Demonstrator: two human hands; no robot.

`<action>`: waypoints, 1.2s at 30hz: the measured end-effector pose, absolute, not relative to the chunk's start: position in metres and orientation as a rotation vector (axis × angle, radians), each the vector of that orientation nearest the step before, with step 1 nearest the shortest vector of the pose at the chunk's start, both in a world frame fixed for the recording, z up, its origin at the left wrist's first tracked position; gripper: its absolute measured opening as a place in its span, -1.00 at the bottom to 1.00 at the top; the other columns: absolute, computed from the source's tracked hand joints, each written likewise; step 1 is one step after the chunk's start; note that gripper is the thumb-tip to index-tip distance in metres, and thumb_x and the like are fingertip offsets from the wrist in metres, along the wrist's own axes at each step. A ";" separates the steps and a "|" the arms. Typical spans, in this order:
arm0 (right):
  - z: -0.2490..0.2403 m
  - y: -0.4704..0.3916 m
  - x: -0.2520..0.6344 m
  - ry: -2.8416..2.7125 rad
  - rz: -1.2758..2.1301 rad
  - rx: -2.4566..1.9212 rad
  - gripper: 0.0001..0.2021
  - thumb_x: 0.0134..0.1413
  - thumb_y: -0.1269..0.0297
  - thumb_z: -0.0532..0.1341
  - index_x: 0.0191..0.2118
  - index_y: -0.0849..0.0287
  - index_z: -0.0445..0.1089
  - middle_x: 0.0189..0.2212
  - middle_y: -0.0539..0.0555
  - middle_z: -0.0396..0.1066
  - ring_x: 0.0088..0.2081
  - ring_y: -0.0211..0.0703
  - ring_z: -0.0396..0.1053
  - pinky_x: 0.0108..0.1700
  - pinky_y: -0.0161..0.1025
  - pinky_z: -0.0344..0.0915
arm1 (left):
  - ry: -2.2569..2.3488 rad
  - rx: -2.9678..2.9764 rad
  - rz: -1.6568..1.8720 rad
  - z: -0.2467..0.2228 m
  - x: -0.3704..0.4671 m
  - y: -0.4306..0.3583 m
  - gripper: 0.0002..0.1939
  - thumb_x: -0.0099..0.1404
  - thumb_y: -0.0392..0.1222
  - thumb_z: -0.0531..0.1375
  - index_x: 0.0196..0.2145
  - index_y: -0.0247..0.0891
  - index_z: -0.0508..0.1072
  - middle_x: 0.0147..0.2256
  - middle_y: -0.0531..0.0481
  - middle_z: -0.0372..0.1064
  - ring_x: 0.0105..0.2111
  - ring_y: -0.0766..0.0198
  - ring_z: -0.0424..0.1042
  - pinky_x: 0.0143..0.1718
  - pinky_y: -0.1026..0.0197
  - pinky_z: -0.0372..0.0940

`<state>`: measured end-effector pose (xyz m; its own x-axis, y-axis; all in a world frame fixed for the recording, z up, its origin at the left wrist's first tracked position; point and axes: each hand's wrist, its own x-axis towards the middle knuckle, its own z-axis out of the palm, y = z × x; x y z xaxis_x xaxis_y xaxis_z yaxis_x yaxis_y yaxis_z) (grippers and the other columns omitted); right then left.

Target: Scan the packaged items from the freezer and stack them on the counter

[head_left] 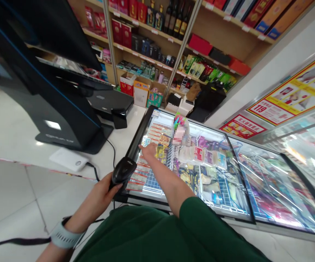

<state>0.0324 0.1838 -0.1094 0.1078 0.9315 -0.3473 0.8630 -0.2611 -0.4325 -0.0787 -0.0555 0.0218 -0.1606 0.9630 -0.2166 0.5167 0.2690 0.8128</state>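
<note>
My left hand (104, 194) is closed round the handle of a black handheld scanner (123, 169), which is beside the freezer's near left corner. My right hand (148, 150) is stretched over the freezer's glass top (157, 189), close to the paper price labels (138, 177) along its left side. One digit sticks out to the left, and nothing shows in this hand; the other fingers are small and partly hidden. Beyond it lie a blurred package (180, 133) and a row of small white packs (198, 155) on the glass.
A black checkout terminal (61, 109) and a white power bank (69, 159) with a cable stand on the white counter (127, 140) at left. Shelves with bottles and boxes (126, 34) line the back. A second freezer section (277, 189) extends right.
</note>
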 end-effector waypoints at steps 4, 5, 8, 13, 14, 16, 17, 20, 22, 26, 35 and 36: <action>-0.114 0.186 0.029 -1.849 0.832 -2.245 -0.15 -0.08 -0.07 0.32 0.17 0.45 0.06 0.14 0.56 0.13 0.06 0.24 0.31 0.00 0.00 0.30 | 1.840 1.345 0.752 0.023 -0.082 -0.057 -0.63 0.24 0.07 0.07 -0.11 -0.23 0.32 -0.17 -0.16 0.50 -0.14 -0.01 0.48 -0.13 0.06 0.35; -0.115 0.186 0.029 -1.854 0.822 -2.243 -0.18 -0.08 -0.05 0.33 0.16 0.44 0.08 0.13 0.55 0.14 0.05 0.23 0.32 0.00 -0.01 0.30 | 1.846 1.347 0.754 0.024 -0.083 -0.057 -0.63 0.23 0.07 0.07 -0.12 -0.23 0.32 -0.17 -0.16 0.50 -0.14 -0.01 0.48 -0.14 0.06 0.35; -0.117 0.186 0.030 -1.860 0.793 -2.236 -0.24 -0.09 -0.01 0.34 0.12 0.40 0.14 0.12 0.51 0.16 0.03 0.21 0.34 -0.04 -0.02 0.33 | 1.841 1.348 0.758 0.025 -0.083 -0.057 -0.63 0.24 0.07 0.07 -0.11 -0.23 0.32 -0.17 -0.16 0.50 -0.15 0.00 0.48 -0.15 0.07 0.35; -0.119 0.183 0.038 -1.865 0.742 -2.204 -0.28 -0.15 0.04 0.37 0.07 0.37 0.19 0.08 0.45 0.21 -0.06 0.16 0.40 -0.09 -0.06 0.36 | 1.805 1.352 0.757 0.027 -0.080 -0.055 -0.63 0.25 0.07 0.07 -0.11 -0.24 0.32 -0.15 -0.15 0.48 -0.13 0.02 0.47 -0.11 0.08 0.34; -0.119 0.182 0.040 -1.865 0.728 -2.195 -0.29 -0.15 0.05 0.37 0.07 0.37 0.19 0.07 0.44 0.21 -0.06 0.15 0.40 -0.09 -0.06 0.36 | 1.794 1.361 0.759 0.027 -0.079 -0.054 -0.63 0.26 0.07 0.07 -0.11 -0.23 0.32 -0.15 -0.15 0.48 -0.12 0.03 0.47 -0.11 0.09 0.33; -0.118 0.180 0.048 -1.863 0.699 -2.175 -0.30 -0.16 0.05 0.37 0.06 0.36 0.20 0.05 0.41 0.23 -0.06 0.13 0.39 -0.09 -0.07 0.35 | 1.778 1.377 0.755 0.026 -0.077 -0.052 -0.64 0.27 0.06 0.06 -0.11 -0.23 0.32 -0.15 -0.14 0.48 -0.12 0.04 0.46 -0.11 0.09 0.33; -0.117 0.178 0.053 -1.863 0.684 -2.161 -0.30 -0.16 0.05 0.36 0.06 0.35 0.20 0.05 0.39 0.23 -0.06 0.13 0.38 -0.08 -0.08 0.34 | 1.774 1.382 0.747 0.025 -0.076 -0.051 -0.64 0.27 0.06 0.06 -0.12 -0.23 0.32 -0.15 -0.14 0.48 -0.12 0.04 0.46 -0.11 0.09 0.33; -0.112 0.172 0.071 -1.871 0.635 -2.111 -0.32 -0.16 0.05 0.36 0.05 0.32 0.21 0.03 0.33 0.24 -0.01 0.09 0.33 -0.03 -0.10 0.31 | 1.754 1.399 0.724 0.025 -0.071 -0.047 -0.63 0.28 0.07 0.06 -0.10 -0.25 0.32 -0.14 -0.16 0.48 -0.13 0.03 0.47 -0.11 0.08 0.33; -0.107 0.164 0.087 -1.885 0.581 -2.063 -0.33 -0.17 0.05 0.36 0.05 0.28 0.21 0.00 0.27 0.25 0.02 0.09 0.29 0.01 -0.09 0.27 | 1.734 1.427 0.723 0.025 -0.068 -0.045 -0.61 0.28 0.07 0.06 -0.08 -0.25 0.32 -0.13 -0.16 0.48 -0.12 0.03 0.46 -0.09 0.08 0.32; -0.095 0.138 0.123 -1.963 0.372 -1.894 -0.40 -0.14 0.11 0.35 0.04 0.22 0.23 -0.06 0.21 0.26 -0.01 0.08 0.26 0.04 -0.04 0.21 | 1.689 1.498 0.707 0.024 -0.058 -0.039 -0.59 0.29 0.08 0.05 -0.05 -0.26 0.32 -0.10 -0.17 0.47 -0.09 0.03 0.45 -0.06 0.08 0.31; -0.063 0.071 0.203 -1.992 0.021 -1.704 -0.44 0.03 0.16 0.25 0.13 0.27 0.18 0.00 0.27 0.22 0.07 0.07 0.15 0.13 0.01 0.10 | 1.508 1.711 0.645 0.017 -0.021 -0.017 -0.53 0.27 0.05 0.07 0.03 -0.29 0.32 -0.04 -0.16 0.45 -0.01 0.03 0.42 0.01 0.10 0.29; -0.061 0.065 0.210 -1.981 -0.013 -1.709 -0.44 0.04 0.16 0.24 0.13 0.28 0.18 0.00 0.27 0.22 0.07 0.08 0.15 0.14 0.02 0.09 | 1.477 1.735 0.633 0.016 -0.016 -0.015 -0.52 0.27 0.05 0.07 0.05 -0.29 0.31 -0.03 -0.16 0.45 0.00 0.04 0.42 0.01 0.11 0.28</action>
<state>0.2104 0.0655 -0.0606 -0.0695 0.9200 0.3857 0.9249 0.2043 -0.3206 -0.0157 -0.0151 0.0158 0.2089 0.9727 -0.1011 0.5976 -0.0451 0.8006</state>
